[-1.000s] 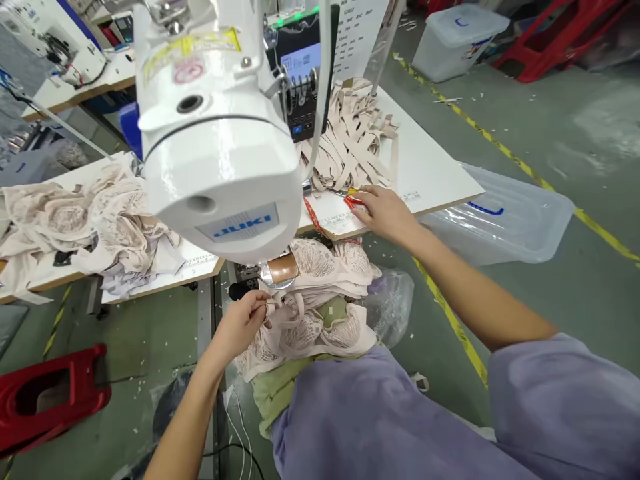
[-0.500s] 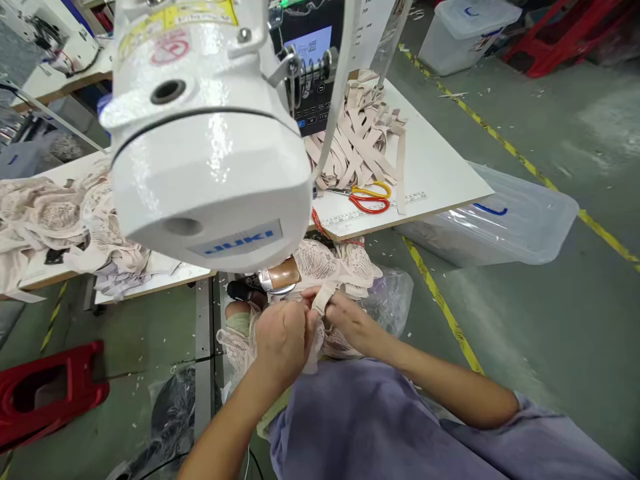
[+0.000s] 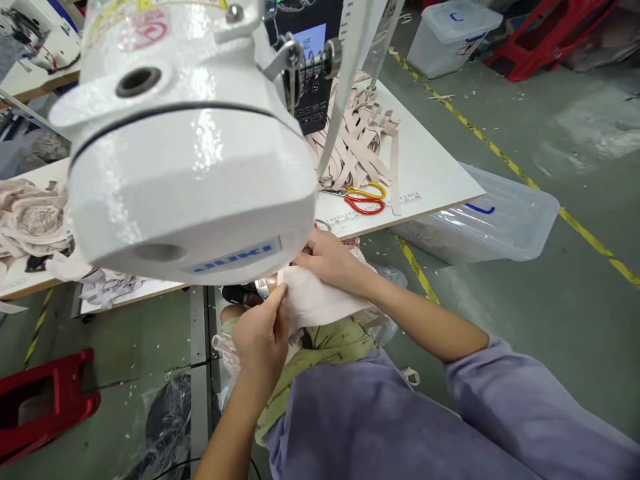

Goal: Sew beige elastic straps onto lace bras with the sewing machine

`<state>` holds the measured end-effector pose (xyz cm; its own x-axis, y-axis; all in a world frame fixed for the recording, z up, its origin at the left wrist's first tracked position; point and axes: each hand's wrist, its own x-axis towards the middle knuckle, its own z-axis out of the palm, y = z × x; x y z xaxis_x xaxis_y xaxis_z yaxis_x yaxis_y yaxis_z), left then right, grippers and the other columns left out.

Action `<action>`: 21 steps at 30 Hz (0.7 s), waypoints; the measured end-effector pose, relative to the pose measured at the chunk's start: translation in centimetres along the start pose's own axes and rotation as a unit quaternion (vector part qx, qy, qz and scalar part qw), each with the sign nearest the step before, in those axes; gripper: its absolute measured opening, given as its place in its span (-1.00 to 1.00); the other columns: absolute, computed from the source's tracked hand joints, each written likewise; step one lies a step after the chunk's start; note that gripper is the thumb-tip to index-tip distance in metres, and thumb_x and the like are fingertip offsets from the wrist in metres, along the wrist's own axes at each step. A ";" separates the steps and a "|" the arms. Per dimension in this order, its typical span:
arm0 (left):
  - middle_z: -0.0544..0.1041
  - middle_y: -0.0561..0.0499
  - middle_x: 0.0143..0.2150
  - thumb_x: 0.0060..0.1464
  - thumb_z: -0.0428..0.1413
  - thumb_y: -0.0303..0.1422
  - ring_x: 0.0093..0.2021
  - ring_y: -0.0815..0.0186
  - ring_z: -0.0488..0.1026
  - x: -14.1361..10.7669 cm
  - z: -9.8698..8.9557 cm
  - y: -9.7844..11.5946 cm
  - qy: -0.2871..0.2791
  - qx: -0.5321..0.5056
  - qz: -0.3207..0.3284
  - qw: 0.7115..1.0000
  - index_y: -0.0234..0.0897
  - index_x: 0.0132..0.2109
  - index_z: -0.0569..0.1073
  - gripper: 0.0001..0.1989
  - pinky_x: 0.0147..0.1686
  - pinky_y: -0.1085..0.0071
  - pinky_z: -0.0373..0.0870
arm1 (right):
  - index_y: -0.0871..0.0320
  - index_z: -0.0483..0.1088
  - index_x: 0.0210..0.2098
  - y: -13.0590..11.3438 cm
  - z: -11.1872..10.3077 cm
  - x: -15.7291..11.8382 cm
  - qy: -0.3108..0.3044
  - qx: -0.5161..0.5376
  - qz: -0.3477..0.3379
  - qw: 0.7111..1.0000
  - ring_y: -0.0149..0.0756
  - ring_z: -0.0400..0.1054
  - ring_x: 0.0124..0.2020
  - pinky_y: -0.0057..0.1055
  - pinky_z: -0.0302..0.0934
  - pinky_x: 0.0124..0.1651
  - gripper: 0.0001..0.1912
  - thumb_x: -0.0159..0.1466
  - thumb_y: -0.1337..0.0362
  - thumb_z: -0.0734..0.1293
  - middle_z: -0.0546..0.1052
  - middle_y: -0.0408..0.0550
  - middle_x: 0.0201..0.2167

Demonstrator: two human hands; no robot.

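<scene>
A pale pink bra [image 3: 320, 298] hangs between my two hands just below the front of the white JUKI sewing machine head [image 3: 195, 193]. My left hand [image 3: 263, 333] pinches its left edge between thumb and fingers, where a narrow strap-like band stands up. On the far side, my right hand [image 3: 336, 262] grips the upper edge, its fingertips partly hidden beneath the machine head. The smooth side of the fabric faces me, and the needle area is out of sight behind the machine.
Scissors [image 3: 363, 199] with red and yellow handles lie by a pile of beige elastic strips [image 3: 357, 143] on the white table [image 3: 430, 160]. More lace pieces [image 3: 37, 220] are heaped at left. A lidded clear bin [image 3: 493, 227] and red stool [image 3: 50, 400] stand on the floor.
Both hands have moved the bra away from my lap, up toward the machine. The fabric is now spread smooth instead of bunched, and my right hand has moved farther forward.
</scene>
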<state>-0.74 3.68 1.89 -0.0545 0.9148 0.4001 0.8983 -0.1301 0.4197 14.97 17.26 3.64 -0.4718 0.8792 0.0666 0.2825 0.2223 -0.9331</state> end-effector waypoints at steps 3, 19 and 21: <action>0.57 0.05 -0.54 0.30 0.02 -0.35 -0.58 0.38 0.41 0.7 -0.1 0.0 -0.004 0.021 0.003 1.000 -0.25 0.05 0.59 -0.70 -0.52 0.46 0.15 | 0.13 0.35 -0.33 0.1 0.1 1.4 -0.011 -0.049 -0.024 0.998 -0.32 0.30 -0.43 -0.41 0.08 -0.32 -0.88 0.26 0.21 0.29 0.44 -0.21 -0.52; 0.60 0.07 -0.53 0.29 0.03 -0.37 -0.61 0.40 0.39 2.2 -1.1 -0.1 -0.023 0.041 0.011 0.999 -0.26 -0.04 0.62 -0.73 -0.55 0.46 0.13 | 0.10 0.29 -0.42 -0.6 -0.1 2.9 -0.025 -0.093 -0.033 0.995 -0.32 0.25 -0.49 -0.35 0.16 -0.29 -0.88 0.24 0.31 0.31 0.34 -0.23 -0.59; 0.62 0.06 -0.50 0.28 0.03 -0.36 -0.59 0.40 0.42 2.2 -1.0 -0.1 -0.019 0.044 0.016 0.999 -0.26 -0.05 0.62 -0.73 -0.54 0.46 0.15 | 0.10 0.31 -0.41 -0.4 -0.2 2.9 -0.029 -0.091 -0.035 0.995 -0.30 0.27 -0.49 -0.35 0.18 -0.30 -0.90 0.25 0.30 0.31 0.35 -0.22 -0.59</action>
<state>-1.44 5.35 3.56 -0.0097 0.9250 0.3798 0.9343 -0.1270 0.3331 13.63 19.77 4.27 -0.5416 0.8343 0.1030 0.3911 0.3586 -0.8476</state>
